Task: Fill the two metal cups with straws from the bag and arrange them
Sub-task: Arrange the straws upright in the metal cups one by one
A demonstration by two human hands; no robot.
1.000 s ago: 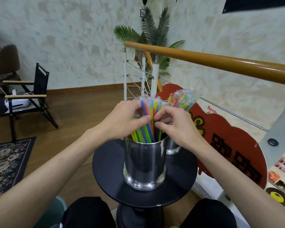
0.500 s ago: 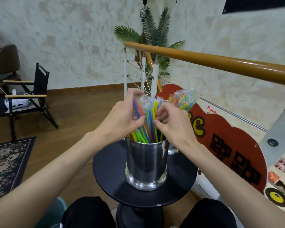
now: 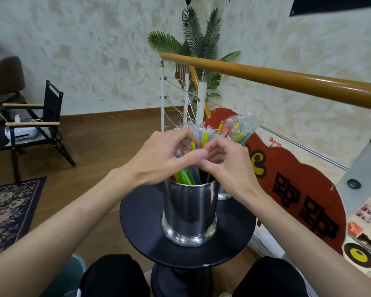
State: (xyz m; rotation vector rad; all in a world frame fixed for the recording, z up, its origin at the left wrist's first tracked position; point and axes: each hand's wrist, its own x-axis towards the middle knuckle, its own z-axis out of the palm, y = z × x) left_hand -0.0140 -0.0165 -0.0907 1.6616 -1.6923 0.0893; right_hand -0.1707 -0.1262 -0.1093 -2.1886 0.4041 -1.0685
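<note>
We see both hands working at the near shiny metal cup, which stands near the middle of the round black side table, a little toward its near edge. The left hand curls around the bundle of coloured plastic straws in clear wrappers from the left side, its thumb pressed across the front. The right hand curls around the same bundle from the right, the fingertips of both hands almost meeting.

The second metal cup stands just behind, toward the far right edge of the table, mostly hidden by the right wrist. It already holds its own bunch of wrapped straws, which lean to the right.

We judge the filling is nearly done and the arranging is in hand. The risks are these. If the hands squeeze or lift the bundle too much, the near cup can tip, because the table is small and the edge is not far. The right wrist seems to be very close to the far cup, perhaps touching it; a sideways move there could push it off the edge. Also, thin wrapped straws slide easily, so a loose grip may let some fall to the wooden floor.
</note>
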